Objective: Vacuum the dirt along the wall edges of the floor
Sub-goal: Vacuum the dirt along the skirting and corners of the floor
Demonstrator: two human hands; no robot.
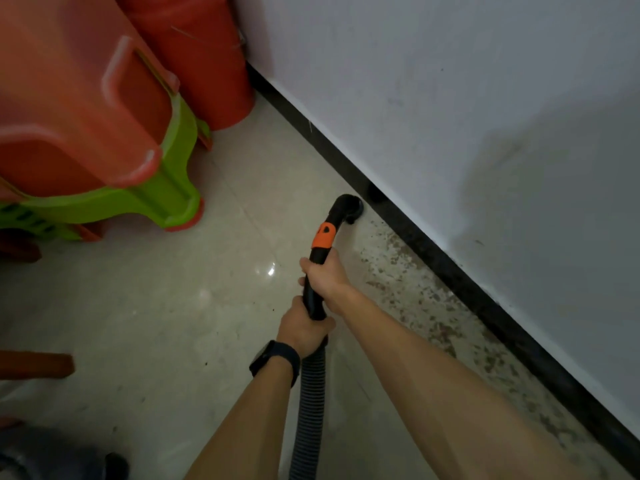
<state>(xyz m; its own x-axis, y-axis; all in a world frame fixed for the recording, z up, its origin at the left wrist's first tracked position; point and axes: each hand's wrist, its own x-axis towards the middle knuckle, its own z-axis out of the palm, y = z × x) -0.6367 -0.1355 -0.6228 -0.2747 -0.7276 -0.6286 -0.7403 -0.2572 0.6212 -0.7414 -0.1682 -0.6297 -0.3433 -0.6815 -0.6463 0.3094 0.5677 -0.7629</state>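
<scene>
- The right hand (325,277) is curled round the black wand (317,299) just below its orange collar (322,237).
- The left hand (303,329), with a dark watch (277,360) on its wrist, grips the wand's lower end, where the ribbed hose (310,396) joins and runs down to the bottom edge of the view.
- The round black nozzle (349,209) sits on the floor (173,306), just beside the dark skirting (436,247) at the foot of the white wall (450,98).
- The dirt (415,292) lies as brown specks in a band on the floor along the skirting, from just behind the nozzle toward the lower right corner.
- Stacked orange stools (69,98) on a green stool (156,199) stand at the upper left, beside a red tub (207,57) against the wall.
</scene>
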